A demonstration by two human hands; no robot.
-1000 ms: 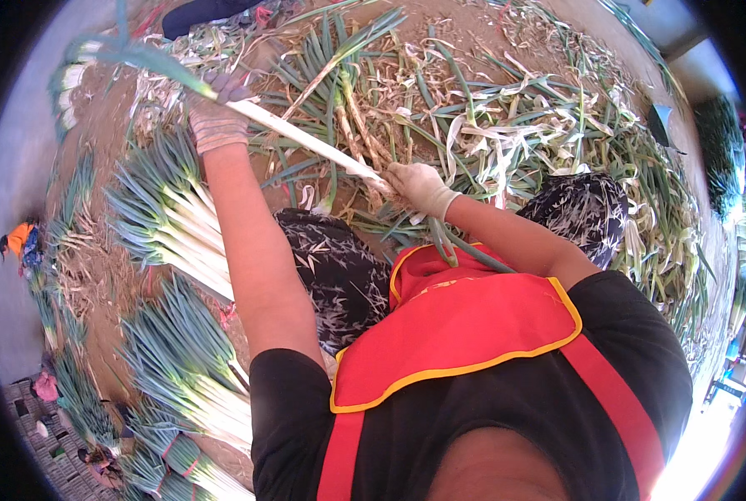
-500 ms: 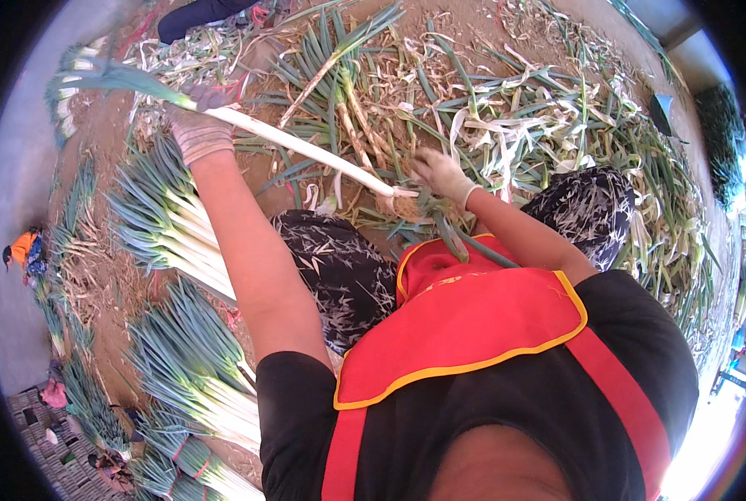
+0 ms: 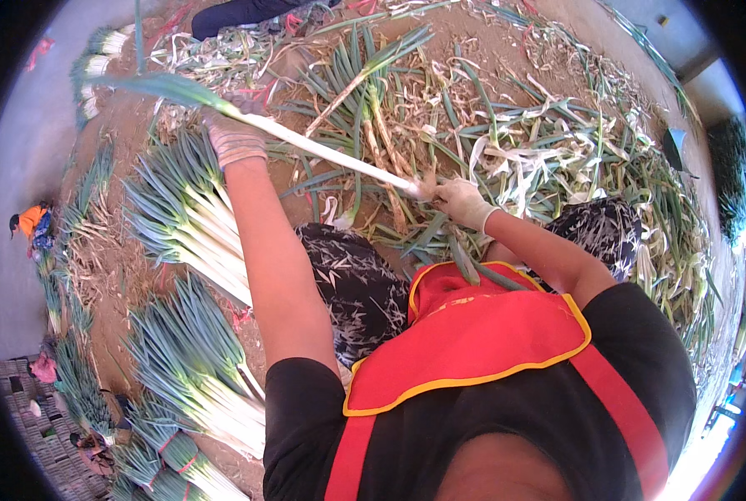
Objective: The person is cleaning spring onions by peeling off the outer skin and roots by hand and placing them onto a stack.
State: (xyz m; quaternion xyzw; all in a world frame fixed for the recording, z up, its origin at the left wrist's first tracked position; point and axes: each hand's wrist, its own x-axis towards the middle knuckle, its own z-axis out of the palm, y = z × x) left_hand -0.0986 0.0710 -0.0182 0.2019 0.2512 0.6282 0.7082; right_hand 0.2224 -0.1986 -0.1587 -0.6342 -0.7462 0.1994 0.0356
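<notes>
My left hand (image 3: 234,136), in a pale glove, is closed around the upper stalk of a long green onion (image 3: 331,157). The stalk slants down to the right, its blue-green leaves pointing left and its white root end lying toward my lap. At that root end, my gloved right hand (image 3: 465,204) has its fingers pinched together on the roots. Trimmed green onions (image 3: 196,213) lie in a pile beneath my left forearm. Untrimmed stalks (image 3: 377,125) with brown, dry skins lie on the soil beyond the held one.
Peeled leaves and skins (image 3: 532,142) litter the ground ahead and to the right. A second pile of cleaned onions (image 3: 197,359) and tied bundles (image 3: 181,463) lie at my left. Another person's dark-clothed leg (image 3: 248,15) shows at the top; someone in orange (image 3: 32,220) is far left.
My right hand has closed on the root end, from which it was slightly apart before. The whole view has shifted a little, and my left hand keeps its hold on the stalk.
</notes>
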